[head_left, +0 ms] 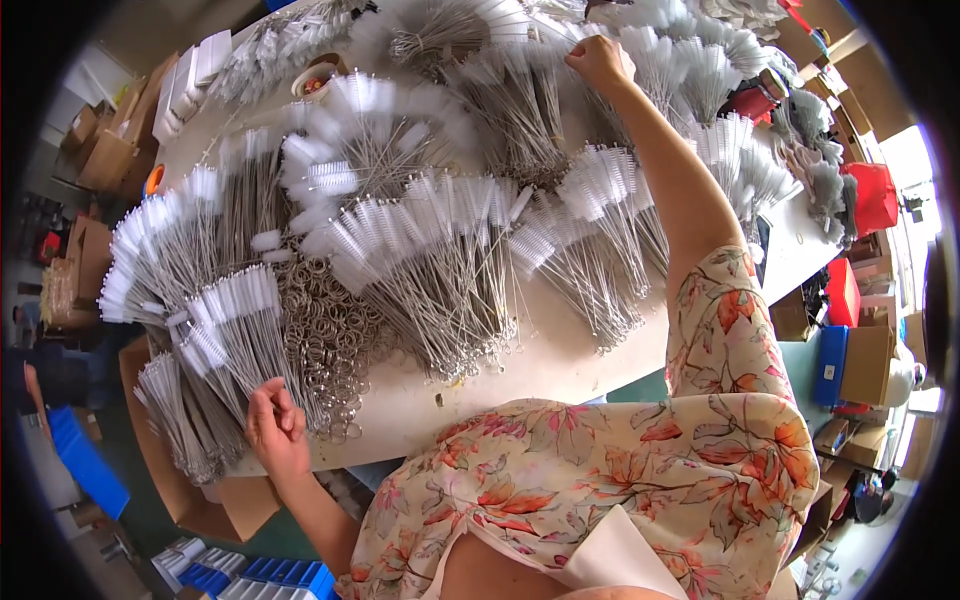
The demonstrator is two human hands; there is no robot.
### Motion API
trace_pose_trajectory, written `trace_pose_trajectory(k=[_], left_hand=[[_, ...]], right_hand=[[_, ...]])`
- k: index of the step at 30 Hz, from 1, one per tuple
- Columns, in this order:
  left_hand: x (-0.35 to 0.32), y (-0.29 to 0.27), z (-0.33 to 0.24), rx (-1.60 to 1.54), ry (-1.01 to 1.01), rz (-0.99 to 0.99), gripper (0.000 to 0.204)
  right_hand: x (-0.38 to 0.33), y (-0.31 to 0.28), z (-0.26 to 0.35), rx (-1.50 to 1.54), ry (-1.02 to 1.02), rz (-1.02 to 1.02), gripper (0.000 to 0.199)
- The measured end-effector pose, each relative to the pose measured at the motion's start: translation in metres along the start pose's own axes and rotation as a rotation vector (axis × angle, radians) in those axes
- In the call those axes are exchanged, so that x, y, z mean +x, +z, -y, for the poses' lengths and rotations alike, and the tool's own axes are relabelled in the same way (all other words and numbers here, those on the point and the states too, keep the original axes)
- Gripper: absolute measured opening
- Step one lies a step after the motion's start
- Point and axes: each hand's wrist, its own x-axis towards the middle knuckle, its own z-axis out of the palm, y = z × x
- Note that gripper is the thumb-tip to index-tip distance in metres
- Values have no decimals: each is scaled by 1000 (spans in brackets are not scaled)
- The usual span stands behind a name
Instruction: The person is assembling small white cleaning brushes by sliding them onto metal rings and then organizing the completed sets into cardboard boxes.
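My right hand (602, 62) is stretched to the far side of the table, its fingers curled beside a bundle of white-bristled wire cleaning brushes (530, 105). Whatever it may hold is hidden. At the near left edge, my left hand (276, 425) has its fingers curled together next to the wire ends of another brush bundle (240, 310); I cannot make out anything in it. Between the bundles lies a heap of metal key rings (325, 325). Large fans of brushes (430, 270) spread across the middle, and more brushes (590, 260) lie to their right.
The pale table (520, 375) carries brush bundles over most of its top. A tape roll (318, 78) sits at the back left. An open cardboard box (225, 505) stands below the left edge. Red bags (868, 197) and a blue bin (830, 367) are at the right.
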Motion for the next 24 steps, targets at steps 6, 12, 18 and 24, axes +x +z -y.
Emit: trace_pose_trajectory(k=[6, 12, 18, 24], left_hand=[[2, 24, 1, 89, 119, 8, 28], [11, 115, -16, 300, 331, 206, 28], [40, 148, 1, 523, 1018, 175, 21], [-4, 111, 19, 563, 988, 196, 22]], right_hand=[[5, -45, 1, 253, -229, -472, 22], [-156, -100, 174, 1770, -381, 344, 24], [-265, -88, 226, 1399, -530, 517, 29], [-295, -56, 204, 1597, -142, 711, 29]])
